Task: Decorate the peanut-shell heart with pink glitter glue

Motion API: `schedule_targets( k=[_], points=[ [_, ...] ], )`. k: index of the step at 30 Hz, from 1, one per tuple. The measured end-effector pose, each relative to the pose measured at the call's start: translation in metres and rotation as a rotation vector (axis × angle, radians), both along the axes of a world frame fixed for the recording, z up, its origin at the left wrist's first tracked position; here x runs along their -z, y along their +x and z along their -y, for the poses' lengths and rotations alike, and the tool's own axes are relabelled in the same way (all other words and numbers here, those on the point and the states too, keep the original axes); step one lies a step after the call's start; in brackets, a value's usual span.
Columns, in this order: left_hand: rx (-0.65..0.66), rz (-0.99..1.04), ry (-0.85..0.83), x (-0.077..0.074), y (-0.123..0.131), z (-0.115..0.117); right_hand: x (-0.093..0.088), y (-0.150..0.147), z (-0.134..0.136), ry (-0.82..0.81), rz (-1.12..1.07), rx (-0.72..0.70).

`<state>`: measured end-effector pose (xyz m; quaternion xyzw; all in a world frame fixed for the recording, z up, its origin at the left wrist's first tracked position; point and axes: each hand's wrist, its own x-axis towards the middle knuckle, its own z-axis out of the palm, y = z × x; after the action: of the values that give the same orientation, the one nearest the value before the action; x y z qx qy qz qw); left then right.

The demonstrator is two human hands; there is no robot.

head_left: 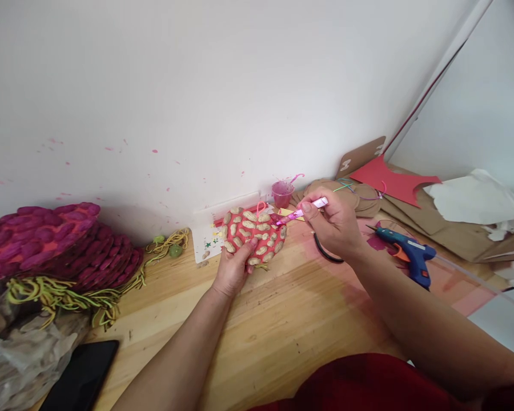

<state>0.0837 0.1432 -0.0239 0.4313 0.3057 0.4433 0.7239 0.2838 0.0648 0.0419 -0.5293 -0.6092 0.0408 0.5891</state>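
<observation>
My left hand (235,264) grips the lower edge of a red heart-shaped piece (254,234) studded with several peanut shells, holding it upright above the wooden table (282,319). My right hand (332,222) is closed on a pink paintbrush (302,211), whose tip touches the right edge of the red piece. A small cup of pink paint (282,194) stands just behind, against the white wall.
A blue glue gun (406,254) lies to the right with its black cord. Cardboard, red paper and white sheets pile at the far right. At the left are magenta painted shell pieces (47,240), yellow-green yarn (68,294), plastic bags and a black phone (83,377).
</observation>
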Motion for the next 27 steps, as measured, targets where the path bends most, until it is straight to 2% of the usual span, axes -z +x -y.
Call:
schedule_targets(
  k=[7,17,27],
  points=[
    [-0.010,-0.031,0.009,0.003,0.001,-0.001,-0.001,-0.001,0.000,0.007,0.031,0.023],
    [0.029,-0.131,0.114,0.012,-0.001,-0.003,-0.006,-0.008,0.003,0.041,0.303,0.036],
    [0.002,-0.195,0.104,0.009,0.000,-0.001,-0.005,-0.009,0.002,0.064,0.341,0.004]
  ],
)
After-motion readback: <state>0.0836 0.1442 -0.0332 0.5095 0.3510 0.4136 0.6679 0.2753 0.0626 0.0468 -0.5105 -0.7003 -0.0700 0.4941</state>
